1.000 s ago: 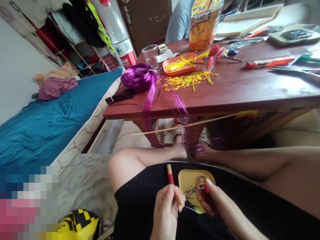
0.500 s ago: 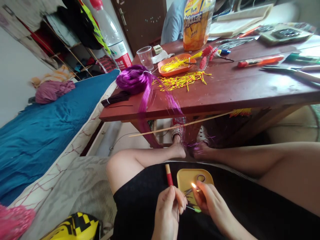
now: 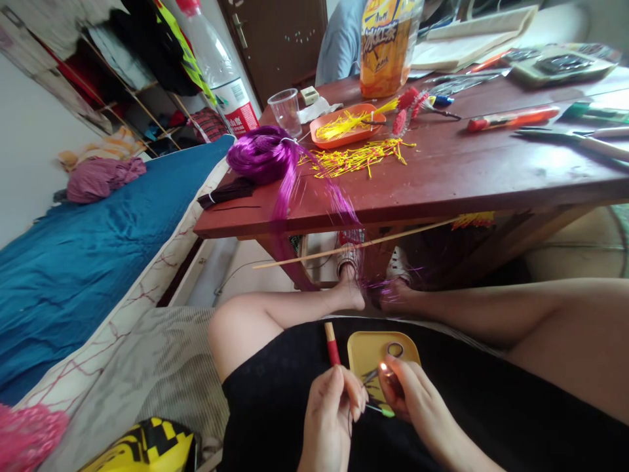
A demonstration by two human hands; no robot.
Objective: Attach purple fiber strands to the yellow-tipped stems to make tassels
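Observation:
My left hand (image 3: 331, 410) is closed, finger and thumb pinched on a thin dark thread (image 3: 350, 426) that hangs in a loop below. My right hand (image 3: 417, 396) is wrapped round a lighter (image 3: 388, 372), mostly hidden by the fingers, with a small flame burning at its top. Both hands are over my lap, a short gap between them. Partly under the right hand lies a yellow tray (image 3: 358, 344) holding scissors (image 3: 395, 351) and dark slivers. A red-and-wood stick (image 3: 332, 343) pokes out beyond my left fingers. Between the hands shows a green-tipped piece (image 3: 388, 413).
A dark red table (image 3: 442, 177) stands ahead, bearing purple fibre (image 3: 260, 155), yellow stamens (image 3: 363, 159), an orange dish (image 3: 344, 139), bottles and pliers (image 3: 570, 136). A thin wooden stick (image 3: 314, 256) crosses below its edge. A bed (image 3: 98, 249) is left; a person's sleeve (image 3: 339, 46) shows behind.
The lighter's flame has changed from a longer slanted shape to a small round bright spot. Both hands have stayed almost in place.

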